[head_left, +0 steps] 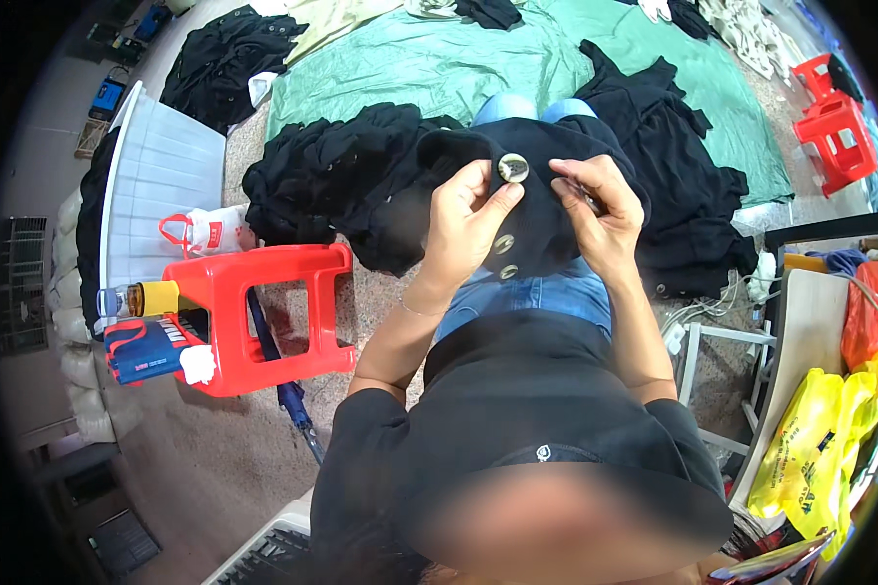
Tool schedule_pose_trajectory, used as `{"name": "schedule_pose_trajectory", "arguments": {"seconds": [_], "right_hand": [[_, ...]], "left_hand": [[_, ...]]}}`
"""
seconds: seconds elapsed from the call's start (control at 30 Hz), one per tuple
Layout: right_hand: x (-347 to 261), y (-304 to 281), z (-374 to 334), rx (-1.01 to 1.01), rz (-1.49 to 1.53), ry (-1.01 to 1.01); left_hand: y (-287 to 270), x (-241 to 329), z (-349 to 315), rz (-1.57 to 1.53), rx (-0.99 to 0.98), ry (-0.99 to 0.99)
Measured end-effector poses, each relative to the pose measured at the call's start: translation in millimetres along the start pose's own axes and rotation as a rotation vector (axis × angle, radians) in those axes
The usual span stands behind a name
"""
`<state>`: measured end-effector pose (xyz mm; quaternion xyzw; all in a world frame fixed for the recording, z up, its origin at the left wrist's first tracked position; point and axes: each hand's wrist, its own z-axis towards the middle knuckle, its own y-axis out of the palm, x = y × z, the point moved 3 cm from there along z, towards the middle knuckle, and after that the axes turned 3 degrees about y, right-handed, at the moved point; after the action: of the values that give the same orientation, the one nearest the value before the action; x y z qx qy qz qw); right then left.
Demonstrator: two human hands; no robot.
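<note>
A black garment (546,226) lies over my lap. A large round button (513,168) with a pale rim and dark centre stands up from it, and two more buttons (503,244) sit lower down. My left hand (458,224) is closed in a pinch on the garment, its thumb and forefinger right against the large button. To the right, my right hand (605,210) hovers over the cloth with thumb and forefinger pressed together. Whatever it holds is too small to make out.
Black clothes (337,180) lie heaped left of my lap, and more (683,175) to the right, on a green sheet (410,68). A red stool (263,263) with a bag (146,351) stands left. At right are a table (810,322) and yellow plastic bag (810,439).
</note>
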<state>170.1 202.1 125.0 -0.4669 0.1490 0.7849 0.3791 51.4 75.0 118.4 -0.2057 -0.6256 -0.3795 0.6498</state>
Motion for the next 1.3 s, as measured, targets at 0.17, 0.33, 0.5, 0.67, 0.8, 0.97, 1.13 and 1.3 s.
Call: {"name": "schedule_pose_trajectory", "arguments": {"seconds": [0.17,0.33,0.5,0.67,0.8,0.97,1.13,1.3], "right_hand": [[3,11,9,-0.100,0.002,-0.140],[8,12,6,-0.100,-0.037,-0.133],[13,14,1,-0.082,-0.021,-0.131],[6,13,0,-0.031,-0.101,-0.177],[9,13,3,-0.054,-0.231,-0.327],[19,23,-1,0.033,0.142,0.131],[33,25,-5,-0.065,0.397,0.337],[29,27,-9,-0.055,0.544,0.370]], "left_hand": [[3,3,-4,0.114,-0.024,0.040],[1,2,-4,0.151,-0.015,0.082],[1,-2,-5,0.170,-0.031,0.085],[1,-9,-5,0.148,-0.019,0.096],[-5,-7,-6,0.395,-0.092,0.095],[8,3,-11,0.311,0.125,0.305],[-3,-8,-8,0.478,0.019,0.294],[-6,-26,-14,0.429,0.051,0.200]]}}
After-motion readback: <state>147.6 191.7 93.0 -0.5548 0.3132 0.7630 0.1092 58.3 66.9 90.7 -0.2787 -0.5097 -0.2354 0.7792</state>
